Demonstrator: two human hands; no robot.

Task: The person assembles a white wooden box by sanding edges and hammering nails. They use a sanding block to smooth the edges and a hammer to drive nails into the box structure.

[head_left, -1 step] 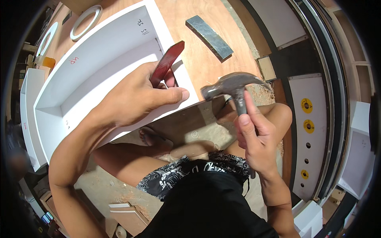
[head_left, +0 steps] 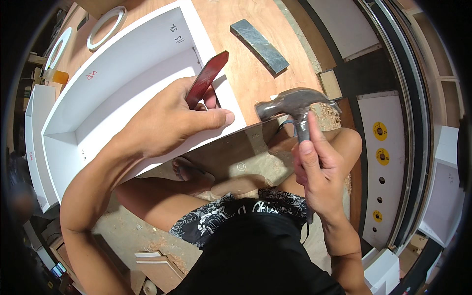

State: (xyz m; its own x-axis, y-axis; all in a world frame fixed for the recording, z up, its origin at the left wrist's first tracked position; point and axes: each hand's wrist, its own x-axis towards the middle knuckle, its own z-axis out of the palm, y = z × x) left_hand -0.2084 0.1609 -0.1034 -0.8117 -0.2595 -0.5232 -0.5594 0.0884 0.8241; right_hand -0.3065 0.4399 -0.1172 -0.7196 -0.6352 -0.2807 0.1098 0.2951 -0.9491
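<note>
Nearest me, my right hand (head_left: 319, 172) has its grip wrapped round the handle of a steel claw hammer (head_left: 295, 105), head raised just off the near edge of the plywood tabletop (head_left: 255, 73). My left hand (head_left: 169, 123) rests on the near wall of a white open box (head_left: 123, 73), grip pinching a dark red flat tool (head_left: 206, 78) that tilts up over the box's right end. Farther along, a dark grey block (head_left: 259, 45) lies flat on the tabletop. A white tape ring (head_left: 105, 27) sits near the far left corner.
</note>
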